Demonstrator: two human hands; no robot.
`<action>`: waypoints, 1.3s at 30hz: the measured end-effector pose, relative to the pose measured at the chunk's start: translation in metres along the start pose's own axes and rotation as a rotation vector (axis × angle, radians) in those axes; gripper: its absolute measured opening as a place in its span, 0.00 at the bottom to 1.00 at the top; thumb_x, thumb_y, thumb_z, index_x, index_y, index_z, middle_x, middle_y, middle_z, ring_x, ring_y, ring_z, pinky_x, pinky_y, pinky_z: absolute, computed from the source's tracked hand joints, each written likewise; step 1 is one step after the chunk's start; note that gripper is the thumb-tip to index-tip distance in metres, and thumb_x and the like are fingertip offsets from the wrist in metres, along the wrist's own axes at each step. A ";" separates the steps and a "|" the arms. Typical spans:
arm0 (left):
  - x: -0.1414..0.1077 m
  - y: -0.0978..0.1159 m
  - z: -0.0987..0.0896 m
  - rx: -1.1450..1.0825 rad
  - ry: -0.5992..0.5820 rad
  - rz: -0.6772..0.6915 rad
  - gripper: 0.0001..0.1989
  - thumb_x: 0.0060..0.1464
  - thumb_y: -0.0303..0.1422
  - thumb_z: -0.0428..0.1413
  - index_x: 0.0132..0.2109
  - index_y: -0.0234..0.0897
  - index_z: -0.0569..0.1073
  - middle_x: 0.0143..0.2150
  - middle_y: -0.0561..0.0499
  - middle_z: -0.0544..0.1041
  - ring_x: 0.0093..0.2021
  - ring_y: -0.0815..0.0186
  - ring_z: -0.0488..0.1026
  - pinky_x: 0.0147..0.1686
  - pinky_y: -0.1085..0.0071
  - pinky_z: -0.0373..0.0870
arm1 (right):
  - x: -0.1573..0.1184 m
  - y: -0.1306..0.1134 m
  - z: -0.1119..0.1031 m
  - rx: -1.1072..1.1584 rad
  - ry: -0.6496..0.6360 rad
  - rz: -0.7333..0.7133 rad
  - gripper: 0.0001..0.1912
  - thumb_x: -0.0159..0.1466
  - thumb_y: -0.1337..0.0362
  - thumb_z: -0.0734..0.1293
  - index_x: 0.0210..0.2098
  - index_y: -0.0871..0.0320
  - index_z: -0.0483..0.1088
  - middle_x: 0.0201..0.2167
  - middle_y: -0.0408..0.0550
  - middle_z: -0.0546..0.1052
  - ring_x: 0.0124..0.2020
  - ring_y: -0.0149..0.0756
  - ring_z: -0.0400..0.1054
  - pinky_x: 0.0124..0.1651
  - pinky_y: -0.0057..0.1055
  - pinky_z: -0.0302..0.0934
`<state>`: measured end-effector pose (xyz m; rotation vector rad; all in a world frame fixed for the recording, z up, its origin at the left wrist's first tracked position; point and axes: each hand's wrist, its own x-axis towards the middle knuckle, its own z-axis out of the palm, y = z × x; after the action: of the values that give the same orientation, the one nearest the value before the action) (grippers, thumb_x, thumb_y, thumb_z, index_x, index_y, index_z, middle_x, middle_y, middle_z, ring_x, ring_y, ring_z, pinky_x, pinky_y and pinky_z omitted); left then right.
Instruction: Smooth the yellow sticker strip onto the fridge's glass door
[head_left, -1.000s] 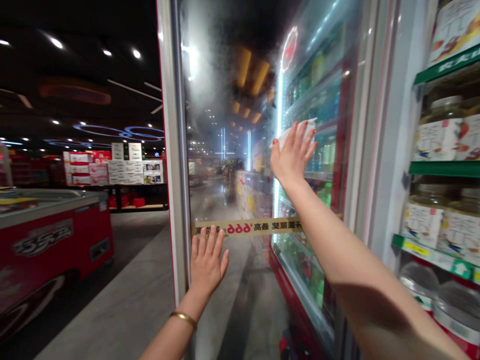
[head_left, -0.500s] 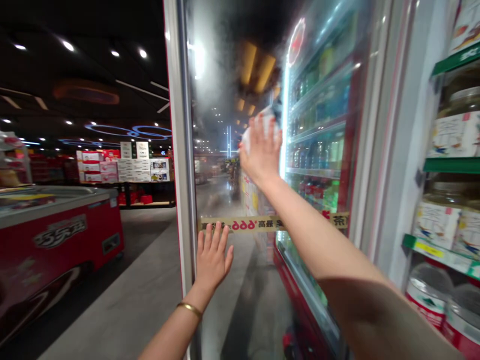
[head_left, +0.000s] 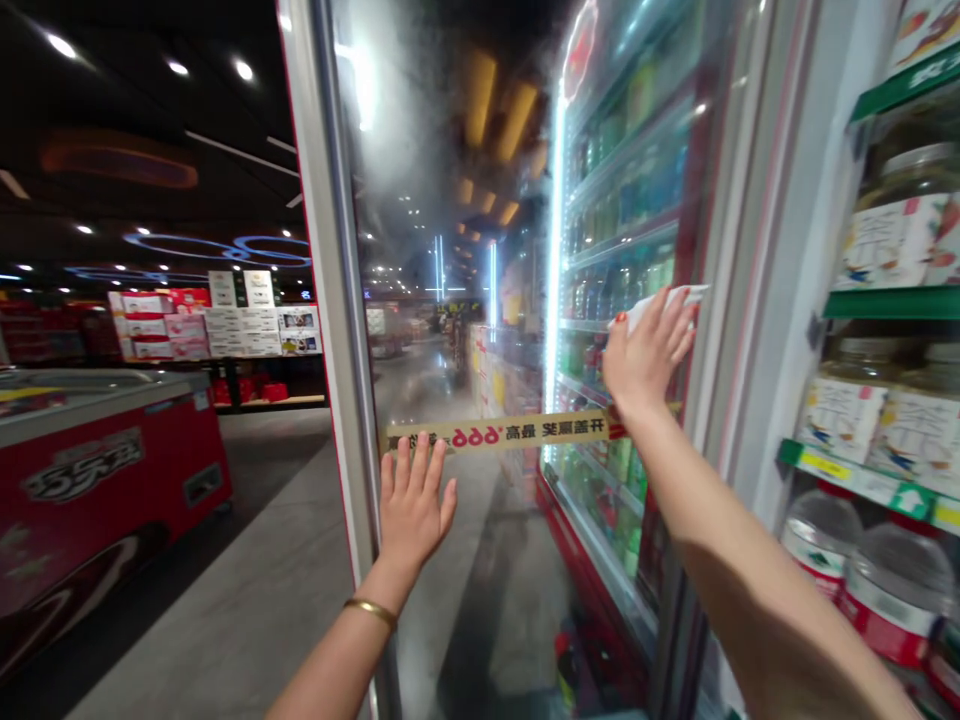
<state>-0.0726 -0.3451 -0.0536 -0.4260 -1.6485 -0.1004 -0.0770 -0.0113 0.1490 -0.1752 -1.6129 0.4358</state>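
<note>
A glass door (head_left: 442,560) in a grey metal frame stands before me, fogged in its upper left part. My left hand (head_left: 412,495) lies flat on its lower left, fingers spread and holding nothing, a gold bangle (head_left: 371,611) round the wrist. Under the fingers of my right hand (head_left: 646,350) is a white cloth (head_left: 679,293), pressed to the glass near the door's right side. It could be a paper wipe; most of it is hidden by the hand. Across the pane runs a gold strip (head_left: 570,427) with reversed lettering, just above my left fingertips.
Shelves with jars (head_left: 862,400) and green price rails (head_left: 892,301) stand close on the right. On the left are a red chest freezer (head_left: 172,480) and stacked boxes (head_left: 240,330) farther back. Lit drink shelves (head_left: 600,250) show in the glass.
My right hand has moved right and down across the glass with the cloth. My left hand stays flat on the door. The view has turned slightly to the right.
</note>
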 end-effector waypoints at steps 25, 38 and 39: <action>-0.001 0.005 -0.020 -0.033 0.018 0.018 0.44 0.67 0.36 0.61 0.82 0.43 0.49 0.85 0.46 0.46 0.85 0.55 0.36 0.83 0.51 0.34 | -0.305 0.101 -0.015 -0.092 0.029 -0.021 0.40 0.77 0.62 0.50 0.83 0.66 0.32 0.82 0.78 0.43 0.83 0.71 0.39 0.71 0.85 0.48; -0.006 0.002 -0.021 -0.056 -0.015 -0.017 0.46 0.65 0.36 0.61 0.82 0.46 0.49 0.85 0.47 0.47 0.85 0.54 0.35 0.83 0.45 0.34 | -0.405 0.103 0.002 -0.161 0.048 0.109 0.36 0.77 0.64 0.48 0.81 0.68 0.42 0.83 0.76 0.36 0.85 0.64 0.24 0.74 0.83 0.38; -0.006 0.001 -0.022 -0.051 -0.026 -0.016 0.46 0.65 0.36 0.61 0.82 0.45 0.49 0.85 0.46 0.46 0.85 0.55 0.35 0.83 0.45 0.34 | -0.414 0.088 0.003 -0.175 0.040 0.117 0.36 0.77 0.63 0.49 0.81 0.66 0.44 0.83 0.75 0.38 0.85 0.64 0.26 0.74 0.82 0.41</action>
<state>-0.0514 -0.3519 -0.0567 -0.4547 -1.6777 -0.1499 -0.0530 -0.0845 -0.2677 -0.4094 -1.6064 0.3782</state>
